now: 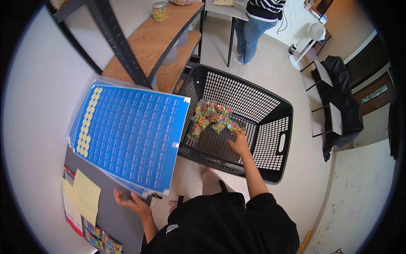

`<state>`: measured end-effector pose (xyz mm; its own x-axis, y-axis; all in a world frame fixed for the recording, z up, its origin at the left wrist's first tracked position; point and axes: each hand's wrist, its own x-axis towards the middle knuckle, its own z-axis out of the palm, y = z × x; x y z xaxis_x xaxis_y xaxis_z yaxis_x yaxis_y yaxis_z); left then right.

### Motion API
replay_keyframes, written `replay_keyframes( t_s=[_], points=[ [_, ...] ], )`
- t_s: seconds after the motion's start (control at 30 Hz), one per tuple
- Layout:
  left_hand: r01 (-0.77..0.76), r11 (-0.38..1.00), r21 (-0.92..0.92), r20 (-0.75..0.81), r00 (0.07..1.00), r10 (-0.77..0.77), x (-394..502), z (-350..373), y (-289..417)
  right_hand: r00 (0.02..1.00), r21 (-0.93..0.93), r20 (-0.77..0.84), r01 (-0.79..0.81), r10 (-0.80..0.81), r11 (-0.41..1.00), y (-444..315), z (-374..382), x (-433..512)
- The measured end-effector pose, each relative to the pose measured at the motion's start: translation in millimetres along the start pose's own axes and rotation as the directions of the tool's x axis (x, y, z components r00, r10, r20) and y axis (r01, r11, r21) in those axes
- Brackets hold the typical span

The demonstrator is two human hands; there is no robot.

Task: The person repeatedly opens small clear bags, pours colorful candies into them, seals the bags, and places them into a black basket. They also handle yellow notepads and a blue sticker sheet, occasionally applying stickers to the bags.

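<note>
My right hand (pixel 239 143) reaches down into a large black plastic basket (pixel 285 152), its fingertips at the end of a pile of clear bags of colorful candy (pixel 211 114); whether it grips one cannot be told. Nothing shows in my left hand (pixel 131 201), palm up with fingers apart over the edge of the grey table (pixel 123 219). Blue sticker sheets (pixel 133 133) lie stacked on that table, with yellowish round spots along the left side of the top one. Nearer to me on the table are yellow paper sheets (pixel 85 197) and several flat candy packs with blue labels (pixel 112 244).
A wooden shelf (pixel 142 38) with black metal posts stands beyond the sheets, holding a jar of candy (pixel 159 12). A person in jeans (pixel 253 35) stands beside a far table (pixel 222 9). At right are a white fan (pixel 296 60) and black-covered furniture (pixel 345 111).
</note>
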<state>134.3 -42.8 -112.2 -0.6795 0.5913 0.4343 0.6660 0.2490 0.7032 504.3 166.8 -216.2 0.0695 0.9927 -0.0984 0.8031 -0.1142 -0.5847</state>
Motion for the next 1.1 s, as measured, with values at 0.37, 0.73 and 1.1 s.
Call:
replay_keyframes(
  t_s=[0.37,0.73,1.1],
  points=[
    [-0.001,0.916,0.402,-0.105,0.993,0.047,-7,5,14,0.867,-0.388,0.254,-0.316,0.43,0.866,123,94,104],
    [-0.088,0.865,0.493,-0.052,0.99,0.13,12,18,38,0.894,-0.453,-0.099,-0.432,0.437,0.78,165,152,111],
    [-0.163,0.949,0.269,0.159,0.98,0.123,23,-9,-3,0.851,0.431,-0.215,-0.358,0.479,0.829,68,38,104]
  ],
)
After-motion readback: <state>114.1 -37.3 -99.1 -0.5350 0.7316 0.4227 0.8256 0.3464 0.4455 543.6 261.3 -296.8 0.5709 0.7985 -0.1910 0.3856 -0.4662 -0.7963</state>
